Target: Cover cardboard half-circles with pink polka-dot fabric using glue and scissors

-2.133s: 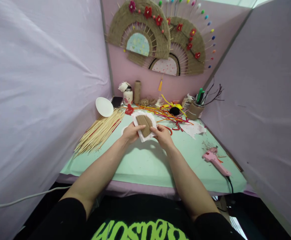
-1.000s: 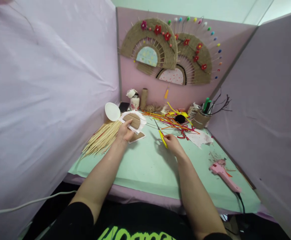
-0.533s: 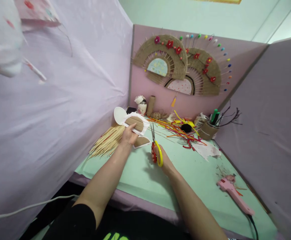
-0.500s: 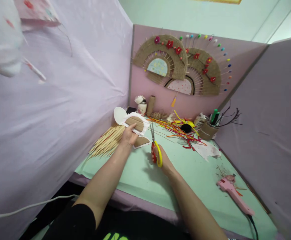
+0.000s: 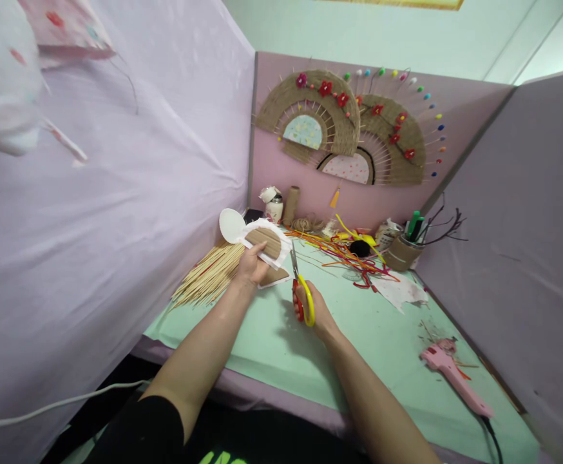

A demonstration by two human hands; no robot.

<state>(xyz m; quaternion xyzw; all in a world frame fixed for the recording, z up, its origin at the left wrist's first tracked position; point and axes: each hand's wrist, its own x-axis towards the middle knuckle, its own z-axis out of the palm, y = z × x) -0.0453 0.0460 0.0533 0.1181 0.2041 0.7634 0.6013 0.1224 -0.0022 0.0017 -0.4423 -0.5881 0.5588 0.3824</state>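
Observation:
My left hand [image 5: 251, 265] is closed on a brown cardboard half-disc backed with white paper [image 5: 265, 241], lifted above the mint-green table [image 5: 281, 341]. My right hand [image 5: 316, 312] grips scissors with yellow and red handles [image 5: 301, 294]. Their blades point up and away, with the tips close to the right edge of the paper. A second brown cardboard piece [image 5: 276, 276] lies on the table just under my left hand.
A bundle of bamboo sticks [image 5: 211, 275] lies at the left, with a white disc [image 5: 232, 225] behind it. Coloured strips [image 5: 344, 251], a twine spool [image 5: 291, 205] and a pen holder [image 5: 401, 251] line the back. A pink glue gun [image 5: 450, 377] lies at the right. Woven fans [image 5: 339, 122] hang on the wall.
My right hand let go of the cardboard piece, picked up the scissors from the table and brought them to the paper's edge. My left hand kept the cardboard piece. The view tilted up.

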